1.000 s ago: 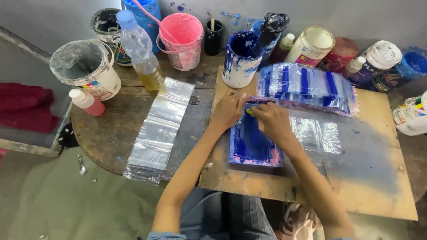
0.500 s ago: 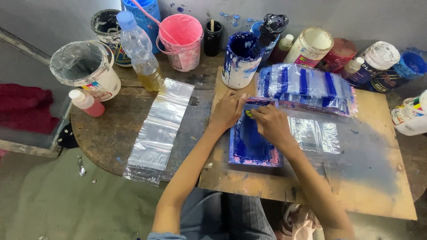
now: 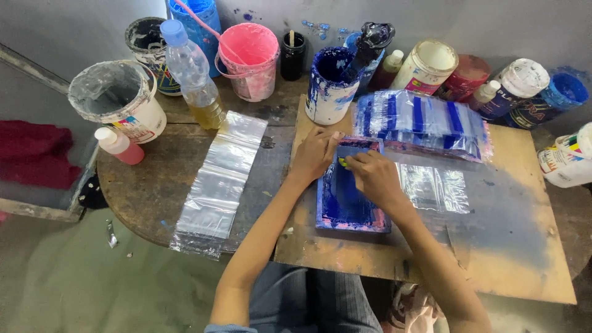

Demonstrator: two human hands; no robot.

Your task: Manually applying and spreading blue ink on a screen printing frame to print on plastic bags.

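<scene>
A small blue-inked printing frame (image 3: 345, 203) with pink edges lies on a wooden board (image 3: 493, 246). My left hand (image 3: 316, 154) presses on the frame's far left corner. My right hand (image 3: 373, 176) is closed on a small yellow-green squeegee (image 3: 342, 163) held against the blue mesh near the far end. Just behind the frame lies a stack of clear plastic bags with blue stripes (image 3: 425, 123). A clear plastic bag (image 3: 431, 188) sticks out from under the frame on the right.
A row of clear bags (image 3: 219, 182) lies on the round table at left. Behind stand a blue paint bucket (image 3: 330, 86), a pink bucket (image 3: 250, 61), a white bucket (image 3: 120, 102), a plastic bottle (image 3: 191, 74), a small pink bottle (image 3: 120, 145) and several paint jars (image 3: 518, 83).
My right hand has stayed at the far end of the frame with the squeegee; any shift is very slight. My left hand has not moved.
</scene>
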